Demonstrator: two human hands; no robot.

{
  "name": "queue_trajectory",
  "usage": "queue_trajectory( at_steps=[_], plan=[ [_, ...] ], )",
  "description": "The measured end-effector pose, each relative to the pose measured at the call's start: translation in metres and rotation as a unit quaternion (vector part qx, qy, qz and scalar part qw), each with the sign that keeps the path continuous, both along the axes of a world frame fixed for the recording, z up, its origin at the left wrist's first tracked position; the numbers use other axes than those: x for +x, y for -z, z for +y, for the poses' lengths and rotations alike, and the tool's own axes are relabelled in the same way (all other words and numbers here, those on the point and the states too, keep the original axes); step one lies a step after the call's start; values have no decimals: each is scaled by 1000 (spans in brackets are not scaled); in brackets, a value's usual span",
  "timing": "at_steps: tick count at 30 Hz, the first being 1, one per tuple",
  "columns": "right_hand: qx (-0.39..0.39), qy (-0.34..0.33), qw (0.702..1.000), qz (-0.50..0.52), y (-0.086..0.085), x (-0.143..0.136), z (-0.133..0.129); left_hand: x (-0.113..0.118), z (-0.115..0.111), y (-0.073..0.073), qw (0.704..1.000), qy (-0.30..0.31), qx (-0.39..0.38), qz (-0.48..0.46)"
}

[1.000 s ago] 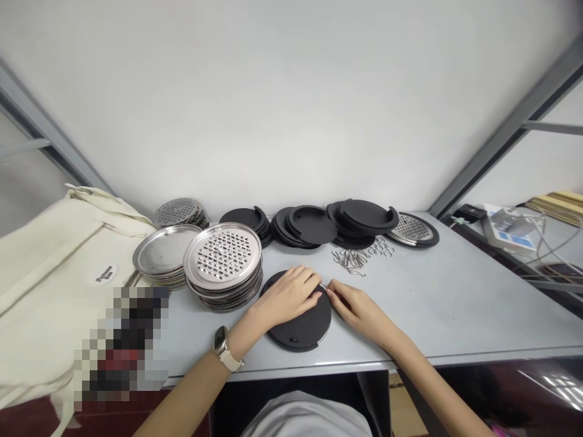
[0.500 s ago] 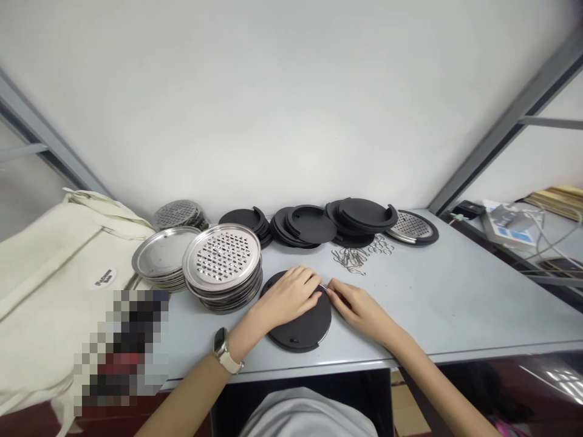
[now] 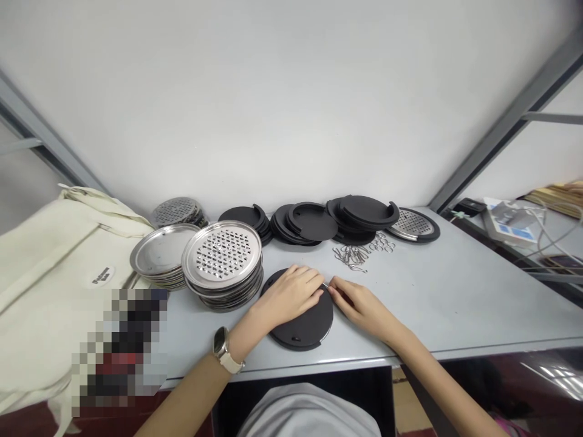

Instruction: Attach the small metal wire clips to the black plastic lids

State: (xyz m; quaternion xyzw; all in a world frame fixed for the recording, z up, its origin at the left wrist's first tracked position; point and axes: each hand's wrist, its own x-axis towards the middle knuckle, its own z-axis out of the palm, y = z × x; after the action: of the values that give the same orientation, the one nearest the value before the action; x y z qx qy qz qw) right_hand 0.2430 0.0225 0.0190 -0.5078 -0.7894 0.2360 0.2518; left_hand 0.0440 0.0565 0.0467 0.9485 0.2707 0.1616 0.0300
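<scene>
"So, who's gripping what here?"

"The left hand [image 3: 294,292] lies palm down across a round black holder [image 3: 304,328], fingers together and slightly bent. Its underside is hidden, so I can't tell whether the fingertips grip anything. The right hand [image 3: 357,301] has thumb and forefinger nearly closed, apparently pinching a thin silvery piece [image 3: 325,285] at the holder's rim; its other fingers curl loosely."

"Why the different poses?"

"I'd judge the left is there to steady the holder flat on the grey table [image 3: 460,297], leaving the right free for finer work at the edge."

"And the small metal bits?"

"The wire hooks [image 3: 350,257] and metal rings [image 3: 382,243] lie loose just beyond the right hand, probably for easy reach. The perforated grater discs [image 3: 222,255] are stacked left of the left hand, beside a pile of plain metal dishes [image 3: 159,252], likely to keep each kind together."

"Is anything sitting inside something else?"

"Yes: beyond the right hand, farther right, a perforated metal plate [image 3: 412,223] sits in a black surround. Under the left hand, a silver edge shows where the holder's rim is cut away, so it may have a metal disc in it too. Straight beyond the hands, the notched black holders [image 3: 314,223] are piled, overlapping. The cream cloth bag [image 3: 54,267], far left of the left hand, hides its contents."
</scene>
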Motion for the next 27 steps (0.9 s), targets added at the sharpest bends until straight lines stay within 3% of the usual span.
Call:
queue_trajectory(
  at_steps=[27],
  plan=[
    [17, -2, 1000, -23, 4, 0, 1, 1, -1, 3, 999, 1, 35, 20]
  ],
)
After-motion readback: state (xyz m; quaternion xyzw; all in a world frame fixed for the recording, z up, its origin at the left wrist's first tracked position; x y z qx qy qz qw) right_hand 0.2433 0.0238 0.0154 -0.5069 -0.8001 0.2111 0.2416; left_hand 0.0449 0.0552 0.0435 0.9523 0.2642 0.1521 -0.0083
